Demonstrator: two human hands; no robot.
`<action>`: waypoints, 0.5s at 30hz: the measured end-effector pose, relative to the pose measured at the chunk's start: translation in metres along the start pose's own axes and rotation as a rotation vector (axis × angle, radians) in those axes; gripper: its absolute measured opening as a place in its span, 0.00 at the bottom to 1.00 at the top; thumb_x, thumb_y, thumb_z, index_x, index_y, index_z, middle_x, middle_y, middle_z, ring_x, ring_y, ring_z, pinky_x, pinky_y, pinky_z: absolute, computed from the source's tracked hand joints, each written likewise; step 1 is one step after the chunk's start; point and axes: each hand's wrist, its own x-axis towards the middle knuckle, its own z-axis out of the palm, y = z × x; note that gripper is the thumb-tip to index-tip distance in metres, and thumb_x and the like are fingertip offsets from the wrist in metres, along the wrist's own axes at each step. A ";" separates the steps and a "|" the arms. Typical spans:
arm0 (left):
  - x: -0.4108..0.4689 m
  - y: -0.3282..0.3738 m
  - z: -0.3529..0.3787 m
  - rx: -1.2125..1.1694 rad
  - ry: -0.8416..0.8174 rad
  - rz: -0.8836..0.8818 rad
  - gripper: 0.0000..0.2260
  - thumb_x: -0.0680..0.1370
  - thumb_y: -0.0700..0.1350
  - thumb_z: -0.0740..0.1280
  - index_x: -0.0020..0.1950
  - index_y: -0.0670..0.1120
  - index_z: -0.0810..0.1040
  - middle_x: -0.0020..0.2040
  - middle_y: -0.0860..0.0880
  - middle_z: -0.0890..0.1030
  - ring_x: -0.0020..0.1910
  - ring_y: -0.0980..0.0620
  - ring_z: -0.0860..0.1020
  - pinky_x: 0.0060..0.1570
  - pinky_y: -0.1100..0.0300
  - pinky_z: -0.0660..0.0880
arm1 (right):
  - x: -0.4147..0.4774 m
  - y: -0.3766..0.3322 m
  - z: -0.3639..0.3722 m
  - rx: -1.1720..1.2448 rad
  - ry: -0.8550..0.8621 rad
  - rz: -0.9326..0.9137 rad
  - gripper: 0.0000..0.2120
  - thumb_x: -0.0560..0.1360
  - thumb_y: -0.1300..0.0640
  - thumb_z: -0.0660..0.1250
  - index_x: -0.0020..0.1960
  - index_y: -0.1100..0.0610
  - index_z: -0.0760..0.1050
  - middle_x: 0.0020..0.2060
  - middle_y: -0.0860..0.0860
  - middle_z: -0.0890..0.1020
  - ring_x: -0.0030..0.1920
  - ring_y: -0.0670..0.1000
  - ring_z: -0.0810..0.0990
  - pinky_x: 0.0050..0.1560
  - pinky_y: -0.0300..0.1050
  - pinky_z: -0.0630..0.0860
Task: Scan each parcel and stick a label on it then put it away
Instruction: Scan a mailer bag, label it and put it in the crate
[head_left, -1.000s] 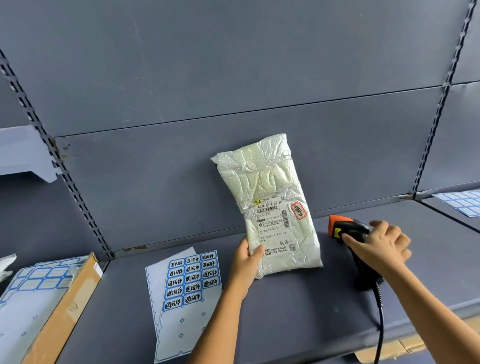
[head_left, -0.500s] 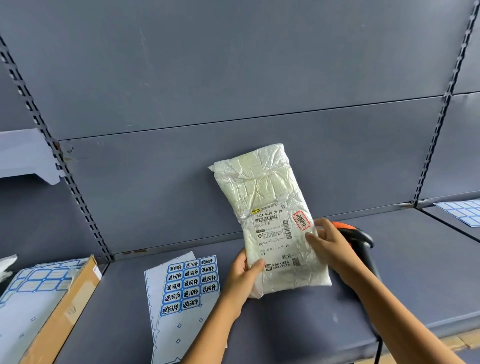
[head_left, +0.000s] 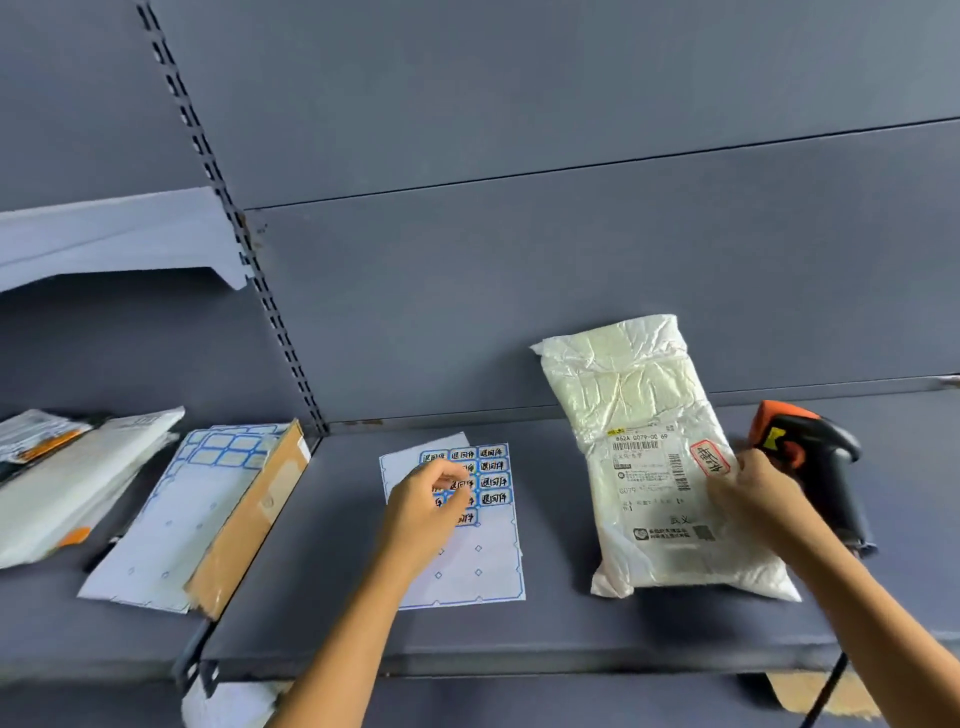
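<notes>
Head view: on a grey shelf (head_left: 571, 629), a white plastic-wrapped parcel (head_left: 639, 415) stands tilted against the back panel toward the right end, the right hand (head_left: 753, 504) gripping its right edge. A label sheet (head_left: 483, 566) lies flat mid-shelf. The left hand (head_left: 421, 514) curls its fingertips onto the stickers; whether one is pinched cannot be told. An orange-and-black scanner (head_left: 815, 457) sits behind the right hand. Peeling one-handed could lift the unheld sheet or crease a sticker, and a loosened grip could let the parcel slide flat. The waybill reads "862A G079-00 69". The blue-framed stickers carry Chinese characters, seemingly 退回件.
</notes>
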 end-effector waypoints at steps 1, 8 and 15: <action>-0.002 -0.005 -0.005 0.057 -0.026 -0.007 0.07 0.74 0.44 0.69 0.50 0.55 0.77 0.52 0.61 0.79 0.54 0.62 0.76 0.57 0.60 0.73 | -0.002 -0.001 0.003 -0.055 0.044 -0.029 0.09 0.74 0.61 0.63 0.51 0.64 0.68 0.46 0.61 0.75 0.43 0.60 0.72 0.44 0.49 0.68; -0.013 -0.022 -0.006 0.468 -0.236 0.121 0.40 0.63 0.73 0.57 0.72 0.57 0.66 0.71 0.60 0.66 0.71 0.59 0.63 0.64 0.68 0.51 | -0.036 -0.034 0.042 -0.172 0.349 -0.615 0.20 0.64 0.71 0.65 0.56 0.63 0.72 0.51 0.61 0.73 0.50 0.61 0.68 0.52 0.52 0.64; -0.013 -0.030 -0.002 0.498 -0.084 0.299 0.32 0.69 0.73 0.52 0.62 0.55 0.78 0.62 0.60 0.77 0.61 0.59 0.74 0.58 0.67 0.57 | -0.074 -0.074 0.125 0.009 -0.308 -0.439 0.17 0.73 0.61 0.66 0.60 0.63 0.68 0.57 0.57 0.75 0.60 0.59 0.72 0.50 0.43 0.65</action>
